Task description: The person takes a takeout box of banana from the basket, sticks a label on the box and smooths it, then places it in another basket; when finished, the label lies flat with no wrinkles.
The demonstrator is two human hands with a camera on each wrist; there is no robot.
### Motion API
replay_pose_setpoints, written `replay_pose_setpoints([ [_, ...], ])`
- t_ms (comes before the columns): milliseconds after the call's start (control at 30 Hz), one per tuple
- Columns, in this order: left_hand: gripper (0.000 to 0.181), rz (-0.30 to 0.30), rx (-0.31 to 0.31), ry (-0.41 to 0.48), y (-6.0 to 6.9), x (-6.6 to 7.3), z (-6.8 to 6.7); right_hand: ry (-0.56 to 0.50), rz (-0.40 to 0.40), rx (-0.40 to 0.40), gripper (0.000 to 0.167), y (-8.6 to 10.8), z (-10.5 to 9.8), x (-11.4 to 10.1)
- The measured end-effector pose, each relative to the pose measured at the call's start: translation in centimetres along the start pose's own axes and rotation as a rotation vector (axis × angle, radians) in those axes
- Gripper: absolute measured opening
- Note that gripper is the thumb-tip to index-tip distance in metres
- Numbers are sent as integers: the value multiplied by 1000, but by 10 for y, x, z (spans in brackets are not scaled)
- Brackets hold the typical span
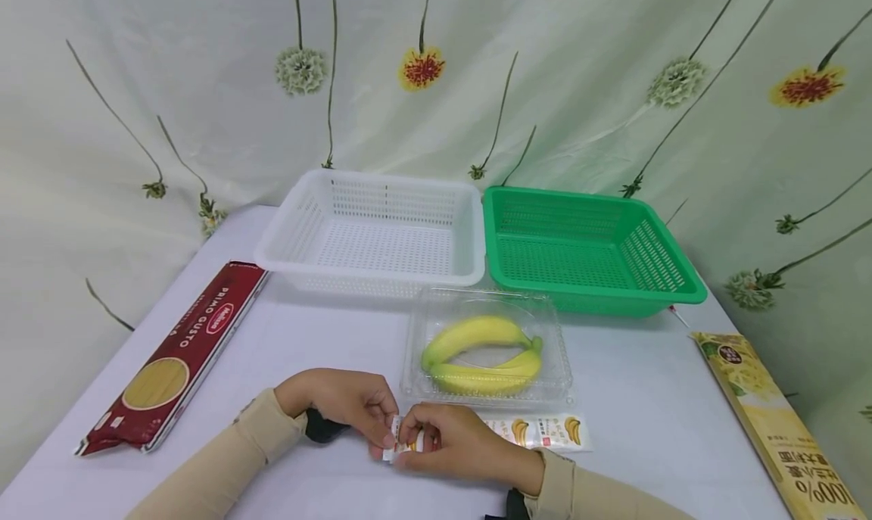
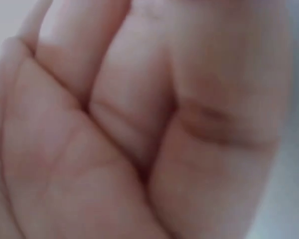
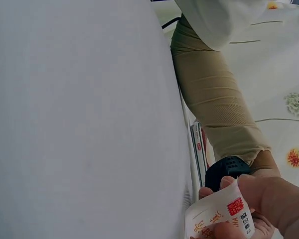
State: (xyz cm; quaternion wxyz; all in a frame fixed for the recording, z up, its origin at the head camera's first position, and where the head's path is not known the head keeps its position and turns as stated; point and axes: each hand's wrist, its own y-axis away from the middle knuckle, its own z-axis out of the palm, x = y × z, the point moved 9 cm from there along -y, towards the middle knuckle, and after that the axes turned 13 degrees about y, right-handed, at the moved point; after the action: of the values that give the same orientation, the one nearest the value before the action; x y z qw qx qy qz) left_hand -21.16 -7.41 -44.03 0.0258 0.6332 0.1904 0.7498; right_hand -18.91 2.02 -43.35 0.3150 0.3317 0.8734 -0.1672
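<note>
A small white printed label piece [image 1: 411,442] is pinched between the fingertips of my left hand [image 1: 347,405] and my right hand [image 1: 463,444]. The right wrist view shows the label [image 3: 219,214] with a red square mark, held by fingers of both hands. A longer white strip with banana pictures [image 1: 555,431] lies flat behind my right hand, partly hidden by it. Just behind the hands, a clear lidded box [image 1: 565,368] holds two yellow-green bananas [image 1: 487,380]. Only the palm and curled fingers [image 2: 139,124] fill the left wrist view.
At the back stand a white basket [image 1: 371,278] and, right of it, a green basket [image 1: 599,289]. A red pasta pack [image 1: 180,353] lies on the left and a yellow pasta pack [image 1: 777,421] at the right edge. A flowered cloth hangs behind.
</note>
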Motion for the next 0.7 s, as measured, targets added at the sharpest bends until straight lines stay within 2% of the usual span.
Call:
replay_pose_setpoints([
  [167, 17, 42, -14, 28, -2, 5, 3, 10, 71, 14, 26, -2, -1, 1],
  [300, 16, 24, 4, 35, -3, 4, 3, 5, 95, 19, 27, -2, -2, 2],
  [400, 15, 14, 4, 36, -3, 3, 3, -17, 83, 19, 24, -1, -1, 2],
  [500, 8, 37, -4, 39, -2, 3, 3, -35, 46, 20, 20, 0, 0, 2],
  [600, 7, 18, 28, 35, 2, 3, 0, -35, 25, 22, 17, 1, -1, 2],
  [700, 5, 0, 61, -8, 7, 2, -5, -45, 25, 21, 18, 2, -3, 2],
])
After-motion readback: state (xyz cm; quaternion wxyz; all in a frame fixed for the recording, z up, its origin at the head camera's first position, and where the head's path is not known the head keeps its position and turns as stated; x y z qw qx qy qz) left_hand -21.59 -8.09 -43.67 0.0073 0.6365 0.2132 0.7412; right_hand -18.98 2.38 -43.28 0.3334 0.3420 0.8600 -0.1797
